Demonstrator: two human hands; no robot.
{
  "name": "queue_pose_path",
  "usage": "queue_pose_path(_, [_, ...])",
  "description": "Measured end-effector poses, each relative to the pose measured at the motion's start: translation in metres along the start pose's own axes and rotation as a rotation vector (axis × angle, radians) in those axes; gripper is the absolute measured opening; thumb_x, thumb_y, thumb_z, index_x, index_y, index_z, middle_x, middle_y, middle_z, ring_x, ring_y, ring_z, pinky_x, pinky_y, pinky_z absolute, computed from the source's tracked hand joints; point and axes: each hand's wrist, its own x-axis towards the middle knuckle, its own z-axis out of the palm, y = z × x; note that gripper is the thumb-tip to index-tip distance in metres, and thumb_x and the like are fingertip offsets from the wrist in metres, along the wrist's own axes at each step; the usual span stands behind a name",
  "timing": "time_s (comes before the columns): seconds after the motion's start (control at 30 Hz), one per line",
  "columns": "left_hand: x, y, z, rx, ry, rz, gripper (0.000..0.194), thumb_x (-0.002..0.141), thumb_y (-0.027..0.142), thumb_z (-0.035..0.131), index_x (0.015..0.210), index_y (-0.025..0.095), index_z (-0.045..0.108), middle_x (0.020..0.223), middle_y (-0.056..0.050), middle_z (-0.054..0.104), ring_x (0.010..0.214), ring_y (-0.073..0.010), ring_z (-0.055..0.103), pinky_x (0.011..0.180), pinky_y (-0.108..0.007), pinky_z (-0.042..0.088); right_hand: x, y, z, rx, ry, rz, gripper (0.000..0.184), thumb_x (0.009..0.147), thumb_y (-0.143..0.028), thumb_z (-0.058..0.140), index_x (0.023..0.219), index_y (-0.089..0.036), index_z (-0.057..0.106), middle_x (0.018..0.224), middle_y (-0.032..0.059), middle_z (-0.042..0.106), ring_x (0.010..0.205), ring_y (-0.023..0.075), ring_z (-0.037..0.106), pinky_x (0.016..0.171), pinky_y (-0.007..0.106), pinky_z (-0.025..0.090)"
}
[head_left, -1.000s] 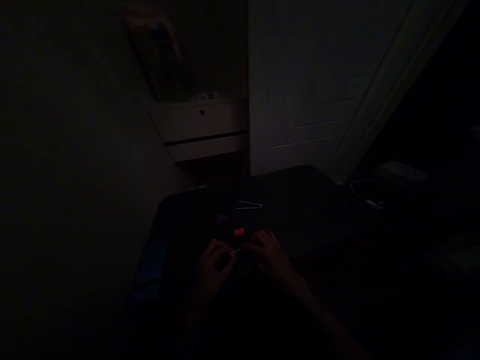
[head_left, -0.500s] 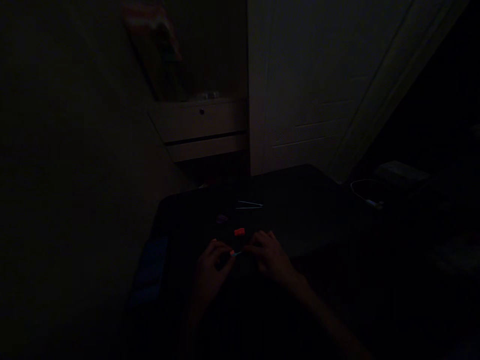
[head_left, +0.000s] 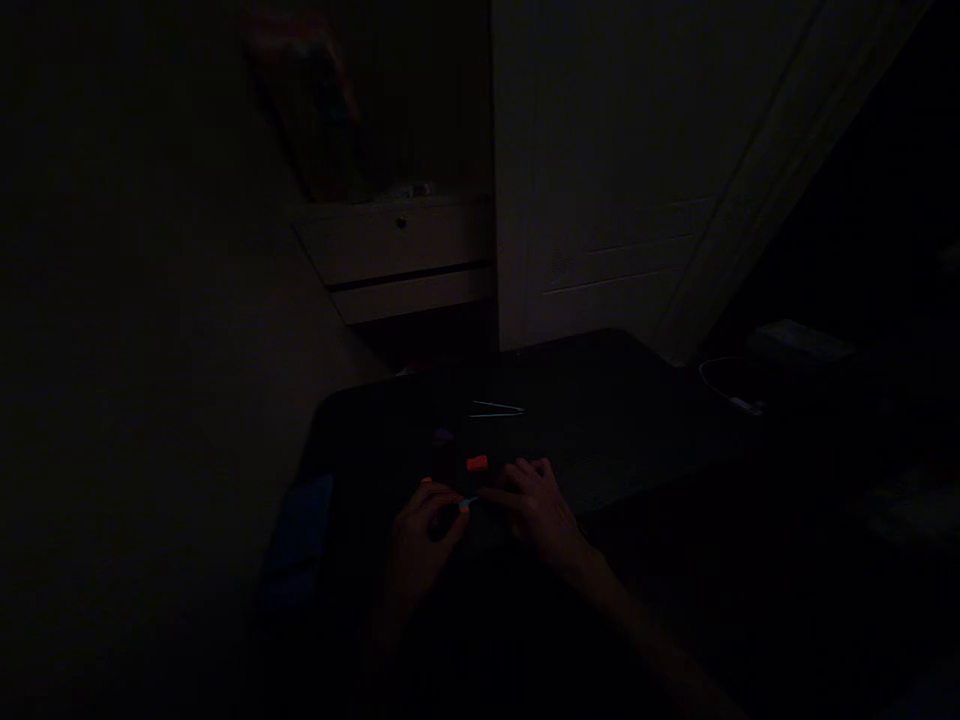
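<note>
"Deep gloom fills a room where a dark desk (head_left: pixel 592 400) stands before a drawer unit (head_left: pixel 450 235) and a pale panel (head_left: pixel 600 150). Where is the work?"

"At the desk's near side, where a person's two hands meet. Thumb and finger of the left hand (head_left: pixel 420 530) pinch a small orange piece (head_left: pixel 464 507), with a thin pale sliver (head_left: pixel 472 499) reaching from it toward the right hand (head_left: pixel 536 510)."

"And the right fingers?"

"Bent and bunched at the sliver's far end. Whether they grip it, one cannot tell in this light."

"Why so close together?"

"Probably because the pieces are tiny: the left hand seems to steady one while the right works beside it, both low for support."

"What surrounds them?"

"A red-orange block (head_left: pixel 477 463) lies just beyond the fingers, likely kept within easy reach. Farther back rests a pale V-shaped implement (head_left: pixel 495 415), its joined end to the right, perhaps laid aside to leave room. A dim purple object (head_left: pixel 442 436) sits left of the block; a blue item (head_left: pixel 300 530) lies at the left edge, well apart from the hands."
</note>
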Motion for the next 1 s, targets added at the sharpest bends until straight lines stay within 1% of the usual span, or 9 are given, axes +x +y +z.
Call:
queue_pose_path(0.13, [-0.0002, 0.0016, -0.0001, 0.008, 0.001, -0.011, 0.008, 0.089, 0.03, 0.072, 0.092, 0.026, 0.079, 0.102, -0.006, 0.077, 0.113, -0.0284, 0.071, 0.082, -0.035, 0.06, -0.0001, -0.0009, 0.0015, -0.022, 0.012, 0.01, 0.056, 0.091, -0.001, 0.065, 0.136, -0.034, 0.07, 0.114, 0.0066, 0.068, 0.108, 0.0255, 0.053, 0.094, 0.043, 0.031])
queue_pose_path(0.23, [0.0001, 0.003, -0.0006, 0.009, -0.004, -0.009, 0.009, 0.089, 0.029, 0.071, 0.093, 0.026, 0.079, 0.102, -0.006, 0.077, 0.106, -0.0269, 0.072, 0.076, -0.033, 0.059, -0.0002, -0.0023, 0.0013, -0.027, 0.012, 0.02, 0.054, 0.092, -0.001, 0.064, 0.135, -0.034, 0.071, 0.111, 0.0068, 0.067, 0.106, 0.0256, 0.053, 0.093, 0.042, 0.032])
queue_pose_path(0.3, [0.0003, 0.0035, -0.0008, 0.006, 0.004, 0.003, 0.01, 0.089, 0.029, 0.071, 0.093, 0.026, 0.079, 0.102, -0.006, 0.077, 0.102, -0.0259, 0.073, 0.08, -0.034, 0.059, -0.0001, -0.0031, 0.0011, -0.028, 0.011, 0.023, 0.054, 0.092, -0.001, 0.064, 0.134, -0.034, 0.071, 0.112, 0.0071, 0.067, 0.106, 0.0258, 0.053, 0.094, 0.043, 0.032])
queue_pose_path(0.37, [0.0004, 0.0037, -0.0007, 0.004, 0.013, 0.01, 0.01, 0.089, 0.029, 0.071, 0.093, 0.025, 0.079, 0.101, -0.006, 0.078, 0.104, -0.0264, 0.073, 0.082, -0.035, 0.06, 0.0, -0.0036, 0.0015, -0.029, 0.009, 0.024, 0.054, 0.091, -0.001, 0.063, 0.133, -0.034, 0.071, 0.113, 0.0074, 0.066, 0.107, 0.0261, 0.052, 0.095, 0.043, 0.032])
queue_pose_path(0.47, [0.0002, 0.0033, -0.0003, 0.008, 0.015, 0.001, 0.011, 0.088, 0.03, 0.071, 0.093, 0.025, 0.08, 0.101, -0.007, 0.078, 0.108, -0.0281, 0.072, 0.075, -0.033, 0.059, 0.0002, -0.0035, 0.0027, -0.034, 0.003, 0.031, 0.052, 0.089, -0.001, 0.062, 0.13, -0.032, 0.072, 0.112, 0.008, 0.064, 0.108, 0.0267, 0.051, 0.096, 0.043, 0.033])
queue_pose_path(0.53, [-0.0001, 0.0027, 0.0, 0.016, 0.017, -0.007, 0.011, 0.088, 0.03, 0.071, 0.093, 0.025, 0.08, 0.102, -0.007, 0.078, 0.107, -0.0283, 0.072, 0.072, -0.032, 0.059, 0.0004, -0.0034, 0.0033, -0.037, -0.001, 0.029, 0.052, 0.089, 0.0, 0.062, 0.129, -0.031, 0.073, 0.112, 0.0082, 0.064, 0.108, 0.0268, 0.051, 0.097, 0.044, 0.033])
queue_pose_path(0.7, [-0.0006, 0.0006, 0.0014, 0.018, 0.043, -0.004, 0.009, 0.087, 0.031, 0.073, 0.091, 0.025, 0.08, 0.101, -0.007, 0.078, 0.11, -0.029, 0.072, 0.077, -0.034, 0.06, 0.0009, -0.0041, 0.0022, -0.032, -0.003, 0.012, 0.053, 0.087, 0.002, 0.061, 0.128, -0.028, 0.072, 0.115, 0.0092, 0.063, 0.112, 0.0277, 0.051, 0.101, 0.046, 0.033])
queue_pose_path(0.87, [-0.0004, -0.0002, 0.0025, 0.03, 0.046, 0.009, 0.01, 0.088, 0.031, 0.072, 0.091, 0.026, 0.079, 0.1, -0.007, 0.078, 0.109, -0.029, 0.072, 0.075, -0.034, 0.06, 0.0024, -0.0056, 0.0, -0.006, -0.012, 0.03, 0.048, 0.09, 0.0, 0.059, 0.126, -0.027, 0.073, 0.115, 0.0089, 0.063, 0.112, 0.0271, 0.051, 0.1, 0.045, 0.033])
queue_pose_path(1.0, [0.0001, 0.0009, 0.0021, 0.037, 0.029, 0.0, 0.01, 0.089, 0.032, 0.071, 0.091, 0.027, 0.079, 0.101, -0.006, 0.078, 0.107, -0.028, 0.073, 0.088, -0.039, 0.06, 0.0027, -0.0064, -0.0011, 0.0, -0.024, 0.03, 0.049, 0.089, 0.001, 0.059, 0.128, -0.028, 0.072, 0.116, 0.0085, 0.064, 0.111, 0.0267, 0.051, 0.099, 0.044, 0.034])
